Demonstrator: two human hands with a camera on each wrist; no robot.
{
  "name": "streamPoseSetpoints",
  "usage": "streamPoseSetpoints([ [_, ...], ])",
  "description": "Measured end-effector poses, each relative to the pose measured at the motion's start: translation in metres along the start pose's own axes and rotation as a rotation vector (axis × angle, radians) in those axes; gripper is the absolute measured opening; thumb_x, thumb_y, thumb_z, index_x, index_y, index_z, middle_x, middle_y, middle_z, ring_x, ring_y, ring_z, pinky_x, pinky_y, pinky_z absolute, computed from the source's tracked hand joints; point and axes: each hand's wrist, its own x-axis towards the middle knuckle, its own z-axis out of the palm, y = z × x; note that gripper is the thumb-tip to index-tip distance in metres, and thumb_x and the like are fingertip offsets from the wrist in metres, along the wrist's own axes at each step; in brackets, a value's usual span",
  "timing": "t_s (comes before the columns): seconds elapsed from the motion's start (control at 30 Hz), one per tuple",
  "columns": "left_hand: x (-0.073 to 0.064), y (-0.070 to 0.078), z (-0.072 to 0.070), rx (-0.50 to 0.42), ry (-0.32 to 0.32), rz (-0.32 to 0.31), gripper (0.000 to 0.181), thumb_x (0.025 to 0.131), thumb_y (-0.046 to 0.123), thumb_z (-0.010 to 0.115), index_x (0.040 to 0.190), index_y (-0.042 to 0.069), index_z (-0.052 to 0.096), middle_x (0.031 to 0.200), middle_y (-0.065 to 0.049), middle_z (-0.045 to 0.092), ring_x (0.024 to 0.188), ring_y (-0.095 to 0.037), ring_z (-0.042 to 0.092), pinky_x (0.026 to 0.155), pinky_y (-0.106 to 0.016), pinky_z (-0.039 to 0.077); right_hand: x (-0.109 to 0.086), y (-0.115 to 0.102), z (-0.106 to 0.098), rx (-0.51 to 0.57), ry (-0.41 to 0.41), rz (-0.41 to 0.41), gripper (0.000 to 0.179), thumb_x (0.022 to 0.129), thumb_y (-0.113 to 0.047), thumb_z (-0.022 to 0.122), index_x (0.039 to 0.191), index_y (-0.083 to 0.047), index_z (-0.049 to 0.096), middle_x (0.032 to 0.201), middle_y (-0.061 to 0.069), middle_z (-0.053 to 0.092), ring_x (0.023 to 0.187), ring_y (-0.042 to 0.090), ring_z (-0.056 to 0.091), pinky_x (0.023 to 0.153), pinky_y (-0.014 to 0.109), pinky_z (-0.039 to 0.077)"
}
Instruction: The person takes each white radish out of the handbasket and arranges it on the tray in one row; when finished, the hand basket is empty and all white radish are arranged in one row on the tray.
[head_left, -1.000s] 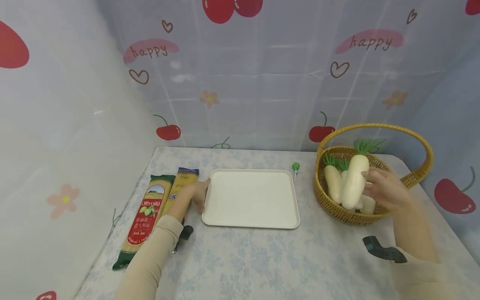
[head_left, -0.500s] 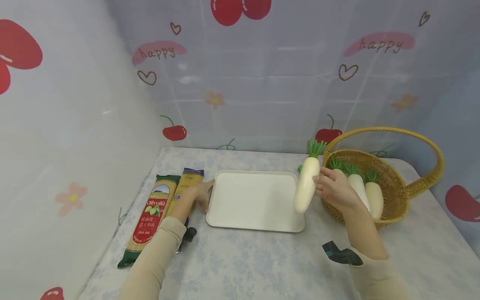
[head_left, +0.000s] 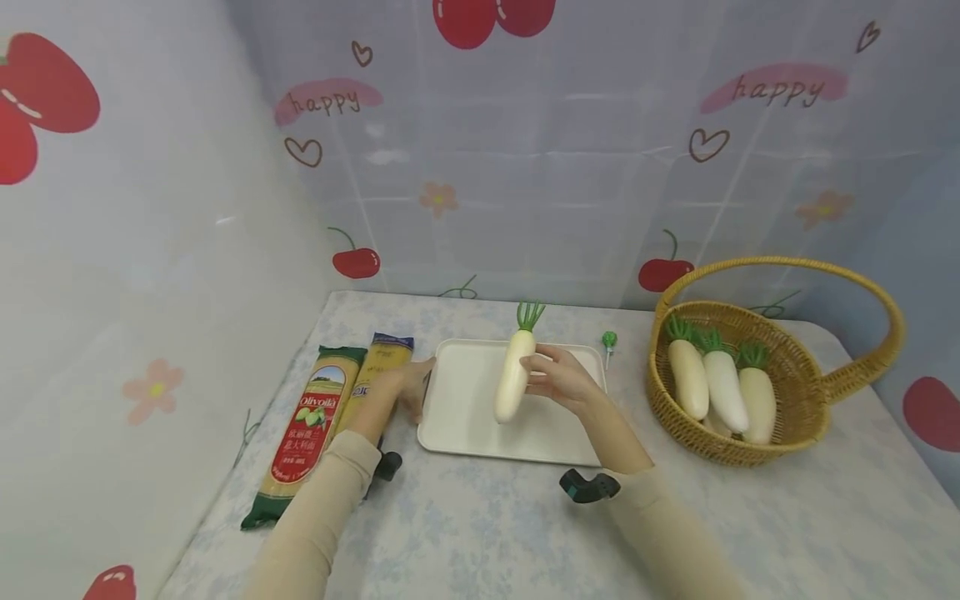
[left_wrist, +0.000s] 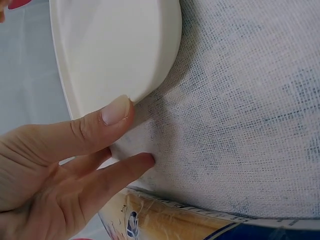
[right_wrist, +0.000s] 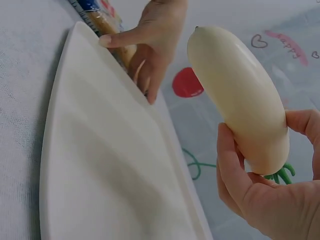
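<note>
My right hand (head_left: 564,380) grips a white radish (head_left: 514,377) with green leaf stalks, thumb on one side and fingers on the other. It is held over the white tray (head_left: 465,425), leafy end toward the back wall. In the right wrist view the smooth radish (right_wrist: 240,90) stands apart from the tray surface, which carries a soft shadow. My left hand (head_left: 411,387) is at the tray's left edge. There the left wrist view shows its thumb (left_wrist: 117,112) on the tray rim and the fingers (left_wrist: 125,172) stretched out beside it, near a pasta pack.
A wicker basket (head_left: 693,440) with a tall handle holds several white radishes (head_left: 723,392) on the right. Two pasta packs, one red and green (head_left: 300,437) and one yellow and blue (head_left: 392,354), lie on the left. A green lollipop (head_left: 609,340) lies behind the tray's right corner.
My right hand has lifted the radish out of the basket and carried it left over the tray. The left hand stays at the tray's left edge. The view has shifted slightly.
</note>
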Motion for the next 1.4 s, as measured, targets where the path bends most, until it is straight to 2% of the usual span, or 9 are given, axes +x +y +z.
streamPoseSetpoints([
  [0.1,0.002,0.001,0.0,-0.026,-0.007,-0.015,0.118,0.064,-0.002,0.084,0.153,0.012,0.008,0.148,-0.021,0.031,0.09,-0.025,0.061,0.071,-0.032,0.053,0.013,0.007,0.007,-0.025,-0.008,0.005,0.065,0.091,-0.007,0.052,0.146,0.006,0.02,0.137,0.03,0.038,0.114,0.041,0.053,0.091,0.043,0.049],
  [0.17,0.003,0.001,0.001,-0.054,-0.014,-0.022,0.118,0.064,-0.004,0.083,0.153,0.012,0.007,0.148,-0.021,0.031,0.072,-0.021,0.06,0.064,-0.03,0.053,0.02,0.011,0.012,-0.034,-0.005,0.012,0.063,0.091,-0.007,0.052,0.146,0.005,0.023,0.136,0.03,0.04,0.114,0.041,0.054,0.091,0.043,0.049],
  [0.27,0.003,0.001,0.0,-0.071,-0.012,-0.019,0.119,0.064,-0.005,0.083,0.153,0.012,0.007,0.147,-0.022,0.031,0.065,-0.018,0.057,0.061,-0.029,0.052,0.03,0.016,0.019,-0.052,0.01,0.023,0.062,0.09,-0.008,0.054,0.145,0.003,0.027,0.133,0.028,0.044,0.109,0.038,0.058,0.088,0.041,0.051],
  [0.53,0.003,0.002,0.0,-0.085,-0.015,-0.022,0.119,0.064,-0.005,0.083,0.153,0.012,0.007,0.149,-0.021,0.03,0.064,-0.018,0.057,0.062,-0.03,0.053,0.051,0.026,0.038,-0.132,0.067,0.074,0.063,0.087,-0.009,0.059,0.143,0.001,0.033,0.118,0.023,0.057,0.082,0.021,0.065,0.08,0.04,0.053],
  [0.73,0.005,0.001,0.0,-0.073,-0.013,-0.036,0.12,0.063,-0.005,0.084,0.153,0.012,0.006,0.148,-0.022,0.031,0.061,-0.017,0.056,0.062,-0.031,0.053,0.063,0.031,0.049,-0.163,0.079,0.085,0.062,0.084,-0.01,0.062,0.14,0.002,0.038,0.106,0.019,0.062,0.078,0.02,0.065,0.08,0.04,0.054],
  [0.9,0.005,0.0,0.0,-0.075,-0.015,-0.024,0.121,0.062,-0.004,0.084,0.153,0.012,0.005,0.148,-0.022,0.031,0.062,-0.017,0.056,0.062,-0.03,0.053,0.07,0.037,0.056,-0.181,0.119,0.112,0.066,0.084,-0.012,0.064,0.141,0.004,0.034,0.111,0.024,0.061,0.079,0.021,0.065,0.08,0.04,0.054],
  [1.07,0.002,0.001,-0.002,-0.074,-0.025,-0.014,0.122,0.063,-0.003,0.084,0.153,0.012,0.004,0.147,-0.022,0.032,0.064,-0.018,0.057,0.062,-0.031,0.053,0.074,0.041,0.061,-0.253,0.154,0.142,0.073,0.082,-0.014,0.067,0.143,0.004,0.03,0.116,0.026,0.057,0.078,0.021,0.064,0.079,0.04,0.054],
  [1.4,0.001,0.003,-0.002,-0.029,-0.02,-0.002,0.123,0.06,-0.001,0.086,0.153,0.009,0.005,0.146,-0.025,0.033,0.066,-0.02,0.058,0.062,-0.032,0.053,0.077,0.042,0.071,-0.415,0.244,0.16,0.075,0.077,-0.018,0.07,0.14,0.004,0.035,0.122,0.027,0.052,0.071,0.026,0.066,0.07,0.038,0.057],
])
